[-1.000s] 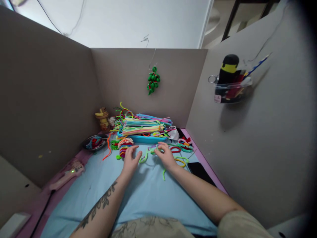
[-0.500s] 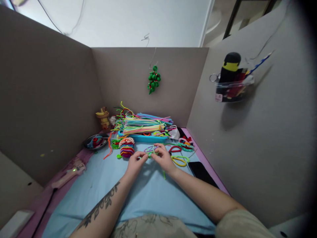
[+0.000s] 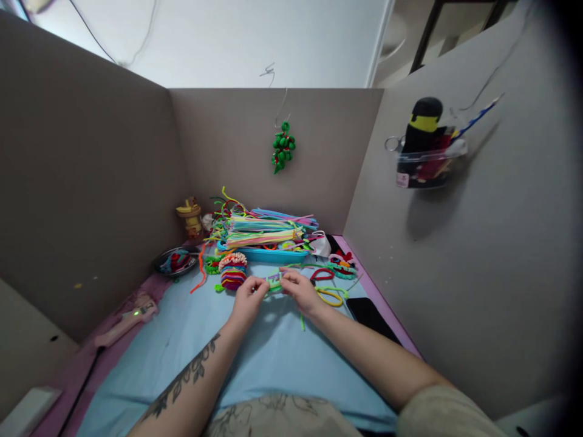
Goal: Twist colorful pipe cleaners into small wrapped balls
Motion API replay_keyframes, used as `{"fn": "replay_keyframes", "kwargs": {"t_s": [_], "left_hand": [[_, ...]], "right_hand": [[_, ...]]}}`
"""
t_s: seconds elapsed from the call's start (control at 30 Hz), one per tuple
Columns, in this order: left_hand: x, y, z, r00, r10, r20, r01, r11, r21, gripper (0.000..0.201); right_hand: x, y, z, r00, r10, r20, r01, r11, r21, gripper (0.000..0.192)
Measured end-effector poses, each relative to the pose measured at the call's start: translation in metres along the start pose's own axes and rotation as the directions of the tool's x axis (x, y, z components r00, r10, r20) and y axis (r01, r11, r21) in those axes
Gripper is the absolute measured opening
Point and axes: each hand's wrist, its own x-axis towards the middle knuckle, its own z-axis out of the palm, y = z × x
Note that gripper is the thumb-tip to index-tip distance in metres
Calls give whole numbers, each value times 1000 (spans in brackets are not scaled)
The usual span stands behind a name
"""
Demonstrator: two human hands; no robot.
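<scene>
Between my hands is a small piece of bent pipe cleaners [image 3: 274,281], green with some purple, held above the blue cloth [image 3: 182,340]. My left hand [image 3: 249,296] pinches its left end between thumb and fingers. The right end is gripped by my right hand [image 3: 301,292], whose fingers partly cover it. A striped pipe-cleaner piece [image 3: 233,272] with a ruffled pale top stands just beyond my left hand. To the right of my right hand lie a yellow loop [image 3: 331,297] and a red loop [image 3: 322,275].
Bundles of pastel pipe cleaners [image 3: 266,229] fill a blue tray [image 3: 273,255] at the back. A dark bowl [image 3: 160,264] and a pink glue gun [image 3: 130,320] lie left, a phone [image 3: 371,318] right. Grey panels [image 3: 218,152] enclose three sides; a tool holder [image 3: 430,156] hangs right.
The pipe-cleaner piece has turned and now looks flatter between my hands. My right fingers have come down slightly over its right end; my left hand has barely moved.
</scene>
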Motion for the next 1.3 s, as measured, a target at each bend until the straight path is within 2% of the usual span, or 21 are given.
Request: {"fn": "replay_keyframes", "kwargs": {"t_s": [0.07,0.13,0.27,0.4,0.47,0.57,0.67,0.73,0.83,0.9,0.93,1.1,1.23,1.3], "left_hand": [[2,-4,-2,999,-18,-45,18,1000,-6,24],[4,-7,-3,998,-23,-57,23,1000,-12,24],[4,-9,-3,999,2,-43,-2,1000,17,23],[1,-7,0,996,84,13,-85,992,95,23],[0,-8,0,994,105,17,-107,987,124,20],[1,-11,0,992,89,-85,-79,991,110,27],[2,-15,0,985,29,-169,-23,999,33,38],[2,-16,2,992,-60,-113,52,996,-73,47],[-1,-15,6,969,-228,97,246,935,-255,61],[-3,-14,7,938,-285,196,338,878,-340,63],[-4,-13,8,933,-295,204,352,860,-368,63],[0,-12,5,962,-255,94,271,864,-425,58],[0,-12,4,965,-232,122,262,830,-493,55],[-1,-12,5,959,-239,150,282,810,-514,56]], "right_hand": [[1,-2,-2,1000,15,-20,-16,1000,-5,30],[2,-2,-5,997,-32,-65,27,997,-73,30],[4,0,-7,983,-161,-84,138,963,-229,22],[2,3,-3,985,-147,-91,126,970,-206,21],[2,4,-2,989,-94,-111,81,990,-116,26],[5,3,-3,990,59,-131,-42,991,125,29],[9,2,-7,975,190,-114,-127,900,417,26],[10,1,-8,971,225,-81,-139,807,575,24],[8,0,-5,979,205,-7,-146,719,679,21],[5,1,-1,980,196,20,-157,718,678,19],[3,2,1,979,202,24,-167,732,661,18],[-4,5,8,966,255,43,-244,846,474,22],[-5,8,11,961,276,16,-265,905,333,27],[-5,9,12,967,255,-26,-237,930,280,31]]}}
